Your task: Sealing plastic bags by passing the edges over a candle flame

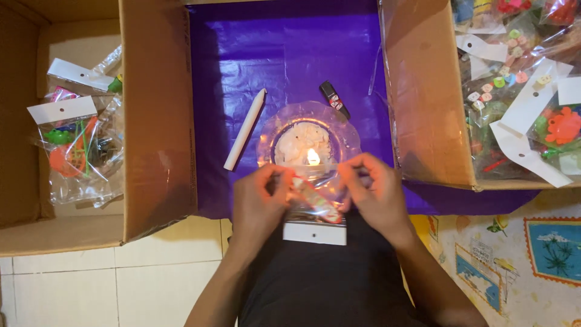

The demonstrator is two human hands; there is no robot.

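Head view, sole camera: I see both hands closed on one small clear plastic packet with a white card header. Left hand pinches the packet's left edge, fingers shut on the film. Right hand pinches the right edge, fingers likewise shut. Just beyond the fingertips, a lit candle flame burns in a clear glass dish on purple sheet. White candle stick lies beyond the left fingers; black lighter beyond the right. Cardboard boxes of bagged toys flank both hands.
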